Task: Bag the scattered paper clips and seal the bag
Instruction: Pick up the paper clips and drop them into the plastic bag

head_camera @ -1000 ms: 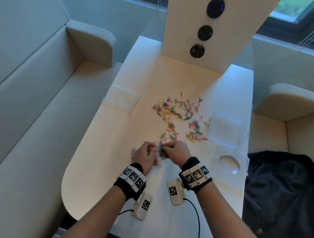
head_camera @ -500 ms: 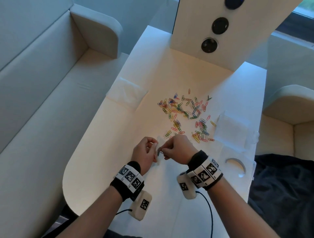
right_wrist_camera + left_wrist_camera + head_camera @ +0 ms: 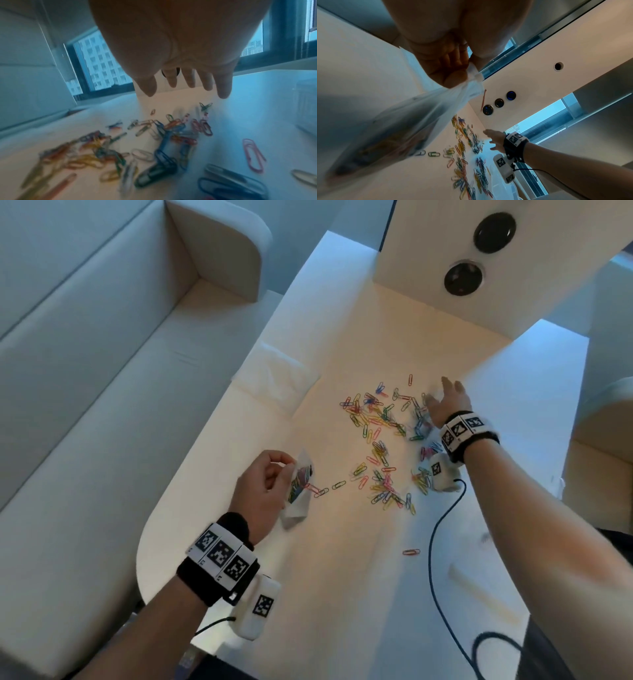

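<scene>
A white sofa [image 3: 102,392] is seen at the left of the white surface [image 3: 342,594]. A flat clear bag [image 3: 274,378] lies on the surface near its left edge. The left hand [image 3: 263,491] is closed in a pinching grip on the rim of a small clear bag [image 3: 298,491], in which coloured clips are visible. The scattered paper clips [image 3: 380,440] are spread over the middle of the surface, and a single clip [image 3: 411,552] lies apart, nearer the person. The right hand [image 3: 445,402] is held above the far right of the scatter, fingers [image 3: 223,86] straight and spread, nothing grasped.
</scene>
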`<state>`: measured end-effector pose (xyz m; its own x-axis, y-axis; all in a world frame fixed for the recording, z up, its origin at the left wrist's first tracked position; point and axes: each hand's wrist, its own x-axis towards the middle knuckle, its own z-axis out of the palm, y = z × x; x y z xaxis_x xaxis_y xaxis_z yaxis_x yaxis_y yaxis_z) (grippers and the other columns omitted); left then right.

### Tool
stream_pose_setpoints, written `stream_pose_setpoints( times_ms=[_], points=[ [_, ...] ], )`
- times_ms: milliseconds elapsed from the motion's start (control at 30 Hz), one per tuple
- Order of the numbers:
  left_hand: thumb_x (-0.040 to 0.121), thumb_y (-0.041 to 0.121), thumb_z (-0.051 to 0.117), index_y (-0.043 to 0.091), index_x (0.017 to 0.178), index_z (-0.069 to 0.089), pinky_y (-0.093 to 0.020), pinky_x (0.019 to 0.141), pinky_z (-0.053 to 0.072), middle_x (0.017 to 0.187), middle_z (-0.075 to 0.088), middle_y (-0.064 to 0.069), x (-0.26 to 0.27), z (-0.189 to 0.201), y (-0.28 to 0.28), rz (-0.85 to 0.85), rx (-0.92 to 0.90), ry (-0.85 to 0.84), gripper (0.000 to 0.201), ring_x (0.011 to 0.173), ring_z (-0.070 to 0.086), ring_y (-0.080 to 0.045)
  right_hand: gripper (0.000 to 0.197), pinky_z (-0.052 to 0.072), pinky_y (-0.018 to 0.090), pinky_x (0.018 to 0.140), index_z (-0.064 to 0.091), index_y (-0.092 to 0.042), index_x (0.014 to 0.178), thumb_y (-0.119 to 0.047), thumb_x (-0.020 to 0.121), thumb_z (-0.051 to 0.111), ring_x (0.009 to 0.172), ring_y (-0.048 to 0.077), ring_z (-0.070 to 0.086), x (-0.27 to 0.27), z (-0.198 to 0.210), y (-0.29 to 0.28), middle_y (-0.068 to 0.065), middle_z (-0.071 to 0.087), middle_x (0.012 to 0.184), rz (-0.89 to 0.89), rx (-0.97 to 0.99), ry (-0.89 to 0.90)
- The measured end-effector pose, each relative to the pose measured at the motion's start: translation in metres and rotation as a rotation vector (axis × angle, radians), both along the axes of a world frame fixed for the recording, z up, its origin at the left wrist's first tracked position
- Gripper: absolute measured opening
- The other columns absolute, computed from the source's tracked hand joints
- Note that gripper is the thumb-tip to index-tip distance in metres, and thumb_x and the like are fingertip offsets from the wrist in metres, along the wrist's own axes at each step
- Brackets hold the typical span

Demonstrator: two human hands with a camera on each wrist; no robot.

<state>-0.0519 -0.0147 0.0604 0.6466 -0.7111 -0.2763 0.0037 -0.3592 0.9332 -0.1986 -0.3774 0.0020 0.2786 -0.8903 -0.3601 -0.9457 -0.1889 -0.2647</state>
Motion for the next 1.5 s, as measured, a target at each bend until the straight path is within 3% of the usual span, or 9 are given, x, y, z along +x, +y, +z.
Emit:
stream_pose_setpoints(
  times_ms=[133,300,500,667,833,967,1067,1300,1500],
  points=[
    [0.098,0.015,0.054,0.018,0.095,0.059,-0.026,0.052,0.044,0.063,0.057,-0.011,0.018,0.005,-0.007,0.085,-0.089,0.028,0.007,0.050,0.047,-0.018,0.042,0.036,0.056,0.108,0.044,-0.011,0.132,-0.021,0.091,0.039,0.128,0.040,0.036,0.006,-0.027,0.009,0.017,0.036,0.139,0.279,0.063,0.240],
    [0.094,0.015,0.062,0.011,0.110,0.064,-0.035,0.062,0.057,0.062,0.060,-0.007,0.026,0.003,-0.020,0.124,-0.103,0.128,0.017,0.049,0.059,-0.018,0.043,0.047,0.056,0.097,0.043,-0.022,0.131,-0.016,0.089,0.049,0.119,0.037,0.045,0.007,-0.034,0.071,0.013,0.041,0.134,0.339,0.011,0.108],
    [0.087,0.024,0.072,0.015,0.107,0.072,-0.052,0.083,0.059,0.073,0.069,-0.009,0.009,-0.017,-0.024,0.099,-0.019,0.214,0.022,0.063,0.068,-0.024,0.017,0.057,0.042,0.084,0.073,-0.007,0.099,-0.013,0.092,0.059,0.089,0.029,0.062,-0.013,-0.037,0.105,0.011,0.065,0.099,0.297,-0.186,-0.084],
    [0.085,0.031,0.073,0.022,0.098,0.074,-0.053,0.082,0.059,0.070,0.070,-0.008,-0.009,-0.024,-0.026,0.062,0.018,0.215,0.016,0.063,0.070,-0.025,0.014,0.052,0.026,0.091,0.078,-0.011,0.095,-0.013,0.084,0.071,0.086,0.020,0.069,-0.036,-0.021,0.102,0.006,0.076,0.094,-0.087,-0.002,-0.328],
    [0.089,0.026,0.070,0.016,0.100,0.074,-0.050,0.078,0.061,0.077,0.072,-0.012,-0.021,-0.026,-0.033,0.041,0.065,0.222,0.016,0.064,0.069,-0.023,0.011,0.057,0.034,0.090,0.075,-0.005,0.092,-0.003,0.082,0.072,0.096,0.026,0.071,-0.056,0.003,0.118,0.016,0.074,0.101,-0.633,0.507,-0.931],
    [0.093,0.021,0.065,0.014,0.105,0.073,-0.049,0.078,0.061,0.076,0.071,-0.011,-0.029,-0.029,-0.040,0.025,0.080,0.228,0.016,0.066,0.069,-0.025,0.023,0.058,0.027,0.083,0.066,0.005,0.110,0.001,0.088,0.061,0.099,0.023,0.070,-0.050,0.043,0.154,0.018,0.071,0.109,-0.628,0.904,-1.247],
    [0.094,0.018,0.062,0.011,0.109,0.073,-0.049,0.077,0.061,0.080,0.072,-0.012,-0.034,-0.031,-0.043,0.013,0.084,0.215,0.019,0.068,0.071,-0.027,0.023,0.059,0.027,0.080,0.067,0.005,0.110,-0.001,0.088,0.063,0.095,0.024,0.071,-0.034,0.057,0.183,0.019,0.072,0.106,-0.419,0.958,-1.127],
    [0.096,0.016,0.058,0.012,0.115,0.071,-0.039,0.075,0.062,0.087,0.075,-0.013,-0.040,-0.027,-0.043,-0.066,0.079,0.176,0.023,0.077,0.074,-0.026,0.019,0.057,0.027,0.072,0.078,-0.016,0.089,-0.017,0.091,0.059,0.071,0.014,0.068,0.004,0.066,0.214,0.001,0.074,0.078,0.162,0.352,-0.452],
    [0.096,0.014,0.058,0.011,0.114,0.071,-0.036,0.072,0.062,0.086,0.073,-0.014,-0.038,-0.028,-0.042,-0.040,0.067,0.189,0.022,0.069,0.071,-0.022,0.024,0.060,0.027,0.077,0.073,-0.013,0.103,-0.001,0.085,0.066,0.077,0.013,0.072,0.000,0.069,0.212,0.004,0.073,0.099,0.063,0.270,-0.590]
  ],
)
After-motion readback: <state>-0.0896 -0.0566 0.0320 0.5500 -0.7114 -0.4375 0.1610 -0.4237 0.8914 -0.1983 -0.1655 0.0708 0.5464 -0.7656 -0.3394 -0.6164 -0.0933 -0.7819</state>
